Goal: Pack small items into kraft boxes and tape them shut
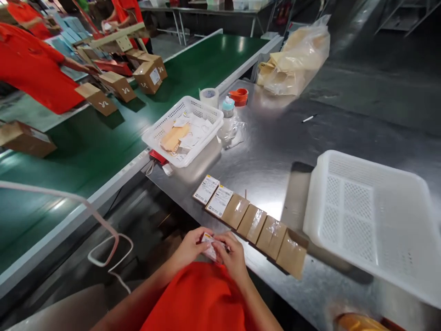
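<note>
Left hand (191, 244) and right hand (234, 255) are sitting close together just before the torso (198, 299), both gripping in a bent-fingered pinch. Left forearm (146, 285) and right forearm (255, 298), bare, are slanting inward.

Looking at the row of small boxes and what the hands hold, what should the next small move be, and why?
Probably bring the printed label toward the unlabelled box next to the two labelled boxes. The left hand and right hand hold the label apart from the row, and that box's top shows only cardboard and tape.
</note>
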The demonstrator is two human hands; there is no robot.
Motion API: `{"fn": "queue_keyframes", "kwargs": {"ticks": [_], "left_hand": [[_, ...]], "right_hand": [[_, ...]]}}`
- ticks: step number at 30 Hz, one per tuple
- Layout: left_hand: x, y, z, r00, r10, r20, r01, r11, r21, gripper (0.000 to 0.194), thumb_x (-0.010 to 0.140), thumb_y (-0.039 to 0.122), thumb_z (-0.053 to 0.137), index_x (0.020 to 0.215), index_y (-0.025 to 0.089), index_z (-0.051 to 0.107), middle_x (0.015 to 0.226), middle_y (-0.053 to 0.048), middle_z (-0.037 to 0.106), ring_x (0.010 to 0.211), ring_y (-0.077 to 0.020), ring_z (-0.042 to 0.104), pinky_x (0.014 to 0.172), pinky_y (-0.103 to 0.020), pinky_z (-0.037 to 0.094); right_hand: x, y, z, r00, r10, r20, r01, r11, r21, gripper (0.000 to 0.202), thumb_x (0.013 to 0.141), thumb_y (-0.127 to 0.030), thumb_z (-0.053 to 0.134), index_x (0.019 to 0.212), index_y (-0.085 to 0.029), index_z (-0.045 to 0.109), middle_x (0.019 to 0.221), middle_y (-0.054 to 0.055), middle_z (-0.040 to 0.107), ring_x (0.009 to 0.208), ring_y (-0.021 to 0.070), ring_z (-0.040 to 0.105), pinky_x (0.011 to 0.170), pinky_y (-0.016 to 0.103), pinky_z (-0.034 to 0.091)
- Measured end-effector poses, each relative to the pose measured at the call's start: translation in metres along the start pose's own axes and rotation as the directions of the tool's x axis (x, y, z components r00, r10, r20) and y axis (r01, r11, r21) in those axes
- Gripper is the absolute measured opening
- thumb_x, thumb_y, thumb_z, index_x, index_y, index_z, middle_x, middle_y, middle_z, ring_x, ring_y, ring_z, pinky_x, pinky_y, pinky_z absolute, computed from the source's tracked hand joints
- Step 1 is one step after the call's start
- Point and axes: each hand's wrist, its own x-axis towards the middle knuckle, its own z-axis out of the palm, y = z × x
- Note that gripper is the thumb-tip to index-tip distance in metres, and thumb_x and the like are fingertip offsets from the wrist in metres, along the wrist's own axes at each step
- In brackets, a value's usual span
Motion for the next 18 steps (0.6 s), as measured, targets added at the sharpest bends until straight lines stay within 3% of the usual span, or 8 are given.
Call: {"fn": "queue_keyframes", "kwargs": {"ticks": [3, 8, 13, 18], "left_hand": [[0.001, -0.006, 0.004, 0.998, -0.066, 0.018, 0.063, 0.991, 0.117, 0.025, 0.065, 0.035, 0.07, 0.067, 0.015, 0.054, 0.063, 0.003, 0.054, 0.061, -0.0122, 0.048, 0.059, -0.024, 0.036], [0.015, -0.015, 0.014, 0.989, 0.01, -0.148, 0.043, 0.936, 0.349, 0.034, 0.068, 0.041, 0.062, 0.052, 0.018, 0.044, 0.051, 0.005, 0.041, 0.054, -0.0102, 0.035, 0.051, -0.023, 0.024], [0.039, -0.038, 0.02, 0.976, -0.054, -0.212, 0.104, 0.967, 0.232, 0.046, 0.067, 0.06, 0.061, 0.053, 0.017, 0.051, 0.052, 0.004, 0.044, 0.054, -0.0109, 0.037, 0.052, -0.024, 0.026], [0.047, -0.069, 0.013, 0.973, -0.188, -0.131, 0.206, 0.969, 0.137, 0.056, 0.057, 0.066, 0.069, 0.066, 0.011, 0.065, 0.057, -0.002, 0.058, 0.054, -0.0139, 0.048, 0.053, -0.025, 0.034]], "right_hand": [[-0.008, 0.008, -0.008, 0.994, 0.111, -0.002, -0.111, 0.992, 0.059, 0.025, 0.081, -0.044, 0.062, 0.083, -0.021, 0.072, 0.075, 0.004, 0.066, 0.068, 0.0179, 0.059, 0.063, 0.028, 0.046], [-0.013, 0.016, -0.008, 0.953, 0.299, -0.048, -0.288, 0.943, 0.166, 0.034, 0.079, -0.051, 0.06, 0.082, -0.018, 0.069, 0.059, 0.0, 0.061, 0.049, 0.0141, 0.049, 0.047, 0.025, 0.038], [0.029, 0.033, -0.022, 0.952, 0.145, -0.269, -0.143, 0.989, 0.025, 0.03, 0.077, -0.046, 0.059, 0.068, -0.019, 0.068, 0.075, 0.006, 0.066, 0.073, 0.0196, 0.059, 0.067, 0.031, 0.046], [0.096, 0.063, -0.052, 0.849, 0.079, -0.523, -0.201, 0.962, -0.182, 0.033, 0.077, -0.045, 0.054, 0.07, -0.018, 0.071, 0.093, 0.011, 0.066, 0.086, 0.0223, 0.059, 0.08, 0.036, 0.044]]}}
